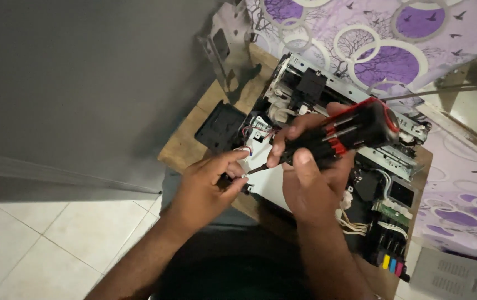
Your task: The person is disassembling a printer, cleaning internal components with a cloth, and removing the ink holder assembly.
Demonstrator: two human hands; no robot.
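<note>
My right hand grips a thick black and red multi-bit screwdriver, its tip pointing left and down at the near left corner of an opened printer. My left hand pinches at that same corner, thumb and forefinger close to the tip; whether they hold a small part is hidden. The printer's white base plate shows just behind the fingers. Red and white wires run beside it.
The printer rests on a small wooden board over my lap. A black plastic cover and a metal bracket lie at its far left. Coloured ink tanks sit at the near right. A purple patterned cloth lies behind, a grey wall at left.
</note>
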